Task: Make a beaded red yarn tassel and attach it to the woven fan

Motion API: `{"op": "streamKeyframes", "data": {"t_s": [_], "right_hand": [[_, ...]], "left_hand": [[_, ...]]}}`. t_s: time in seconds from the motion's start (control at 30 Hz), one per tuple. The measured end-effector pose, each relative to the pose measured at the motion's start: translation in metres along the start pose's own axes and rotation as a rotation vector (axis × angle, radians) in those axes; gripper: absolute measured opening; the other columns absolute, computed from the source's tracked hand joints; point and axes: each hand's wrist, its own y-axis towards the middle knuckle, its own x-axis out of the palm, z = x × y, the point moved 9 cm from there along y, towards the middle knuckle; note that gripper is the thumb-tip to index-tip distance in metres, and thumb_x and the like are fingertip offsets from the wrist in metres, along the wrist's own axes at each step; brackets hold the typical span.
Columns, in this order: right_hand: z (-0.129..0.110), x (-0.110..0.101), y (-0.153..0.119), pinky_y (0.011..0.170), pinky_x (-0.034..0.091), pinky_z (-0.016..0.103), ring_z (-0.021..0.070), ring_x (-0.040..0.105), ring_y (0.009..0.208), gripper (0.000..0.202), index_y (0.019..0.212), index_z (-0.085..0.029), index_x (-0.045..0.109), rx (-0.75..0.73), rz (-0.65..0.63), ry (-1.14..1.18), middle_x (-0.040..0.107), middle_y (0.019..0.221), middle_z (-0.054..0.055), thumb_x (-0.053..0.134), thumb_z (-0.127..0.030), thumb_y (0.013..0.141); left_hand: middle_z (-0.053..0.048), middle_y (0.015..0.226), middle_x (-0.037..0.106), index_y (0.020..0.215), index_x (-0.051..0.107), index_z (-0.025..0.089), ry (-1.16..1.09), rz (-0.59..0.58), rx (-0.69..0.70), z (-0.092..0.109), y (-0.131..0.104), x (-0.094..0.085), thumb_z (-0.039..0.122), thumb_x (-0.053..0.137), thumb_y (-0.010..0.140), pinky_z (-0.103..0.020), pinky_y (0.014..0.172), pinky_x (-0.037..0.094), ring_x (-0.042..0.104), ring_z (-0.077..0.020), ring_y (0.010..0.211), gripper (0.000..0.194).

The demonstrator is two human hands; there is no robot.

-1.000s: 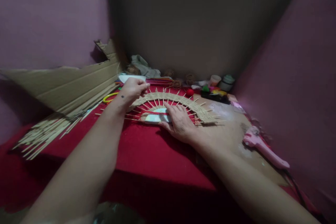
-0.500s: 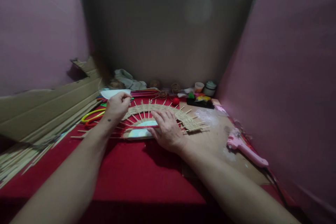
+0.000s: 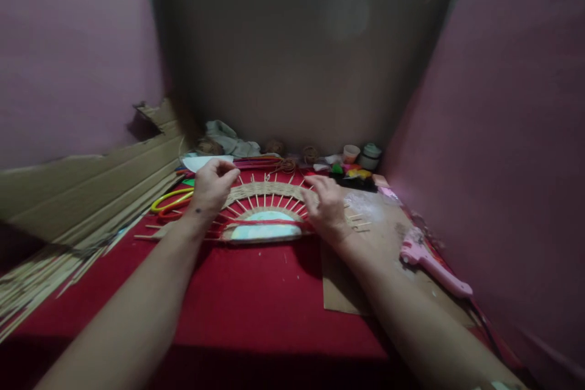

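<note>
A half-round frame of thin sticks with a woven twine band (image 3: 260, 190) lies on the red cloth (image 3: 247, 304). Its base is a pale blue-green half disc (image 3: 265, 230) with red yarn running across it. My left hand (image 3: 213, 187) is at the upper left of the woven band, thumb and forefinger pinched together; what they hold is too small to make out. My right hand (image 3: 328, 207) rests over the right part of the band, its fingers apart and curved, near the red yarn ball, which is mostly covered.
Yellow-handled scissors (image 3: 171, 201) lie left of the frame. A pink glue gun (image 3: 434, 268) is on cardboard (image 3: 342, 292) at the right. Twine balls (image 3: 310, 154), a cup (image 3: 351, 153) and a jar (image 3: 370, 156) stand at the back. Sticks (image 3: 41, 280) lie far left.
My right hand has moved right and away from the half disc, up to the band's right side. My left hand stays at the band's upper left. The whole view has shifted slightly.
</note>
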Motion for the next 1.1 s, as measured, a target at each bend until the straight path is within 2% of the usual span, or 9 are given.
{"op": "streamKeyframes", "data": {"t_s": [0.1,0.2,0.33,0.47,0.57,0.67,0.83,0.97,1.1], "right_hand": [[0.049,-0.006,0.03,0.101,0.039,0.045,0.0295,0.054,0.114,0.034,0.117,-0.003,0.061,0.187,-0.017,-0.065,0.061,0.118,0.021,0.041,-0.018,0.095],[0.079,0.016,0.066,0.096,0.046,0.044,0.0278,0.059,0.108,0.025,0.112,-0.01,0.065,0.259,-0.174,-0.076,0.064,0.113,0.016,0.055,-0.02,0.091],[0.088,0.066,0.094,0.086,0.053,0.043,0.022,0.061,0.104,0.032,0.121,-0.018,0.057,0.288,-0.377,-0.013,0.059,0.124,0.009,0.058,-0.034,0.093],[0.083,0.093,0.099,0.085,0.053,0.043,0.0221,0.061,0.103,0.033,0.122,-0.018,0.057,0.322,-0.428,0.136,0.059,0.123,0.009,0.058,-0.034,0.093],[0.077,0.08,0.102,0.088,0.052,0.044,0.0232,0.061,0.104,0.032,0.119,-0.017,0.058,0.35,-0.331,0.306,0.06,0.121,0.01,0.061,-0.032,0.091],[0.063,0.045,0.097,0.09,0.051,0.043,0.0244,0.063,0.101,0.04,0.114,-0.017,0.059,0.362,-0.205,0.542,0.065,0.109,0.008,0.071,-0.025,0.076],[0.02,-0.009,0.046,0.081,0.055,0.038,0.0192,0.067,0.088,0.033,0.1,-0.022,0.058,0.315,-0.17,0.965,0.068,0.099,0.003,0.069,-0.032,0.071],[0.0,-0.012,-0.006,0.078,0.053,0.031,0.0146,0.066,0.078,0.038,0.094,-0.024,0.065,0.453,-0.264,1.611,0.07,0.089,0.0,0.081,-0.021,0.06],[0.004,-0.003,-0.03,0.079,0.052,0.027,0.0137,0.065,0.082,0.038,0.094,-0.023,0.069,0.547,-0.321,1.719,0.072,0.092,0.0,0.082,-0.016,0.059]], "left_hand": [[0.006,0.052,0.054,0.071,0.056,0.017,-0.13,-0.021,-0.058,0.0,-0.009,0.008,0.018,0.062,0.059,-0.02,0.044,0.034,0.047,-0.0086,0.044,0.014],[0.006,0.049,0.053,0.07,0.055,0.017,-0.238,-0.062,-0.118,0.001,-0.019,0.018,0.017,0.062,0.056,-0.019,0.039,0.033,0.045,-0.0084,0.04,0.015],[0.006,0.05,0.054,0.072,0.054,0.017,-0.349,-0.117,-0.174,0.002,-0.031,0.028,0.017,0.063,0.055,-0.018,0.037,0.033,0.046,-0.0081,0.038,0.019],[0.008,0.051,0.051,0.076,0.053,0.017,-0.423,-0.166,-0.198,0.0,-0.037,0.034,0.017,0.065,0.057,-0.018,0.037,0.031,0.042,-0.0063,0.038,0.022],[0.008,0.053,0.05,0.08,0.052,0.017,-0.474,-0.21,-0.212,-0.001,-0.039,0.037,0.018,0.066,0.06,-0.018,0.039,0.032,0.042,-0.0057,0.04,0.025],[0.007,0.058,0.052,0.082,0.052,0.017,-0.525,-0.274,-0.218,0.004,-0.043,0.041,0.018,0.068,0.061,-0.019,0.04,0.033,0.043,-0.0055,0.042,0.026],[0.006,0.063,0.055,0.081,0.053,0.016,-0.599,-0.415,-0.217,0.029,-0.062,0.053,0.018,0.073,0.059,-0.02,0.042,0.035,0.047,-0.006,0.044,0.029],[0.005,0.066,0.056,0.076,0.055,0.015,-0.614,-0.506,-0.207,0.045,-0.078,0.063,0.016,0.079,0.055,-0.02,0.046,0.039,0.049,-0.0065,0.049,0.031],[0.005,0.07,0.056,0.075,0.059,0.016,-0.6,-0.617,-0.148,0.061,-0.09,0.073,0.015,0.08,0.06,-0.02,0.055,0.044,0.051,-0.0065,0.058,0.026]]}}
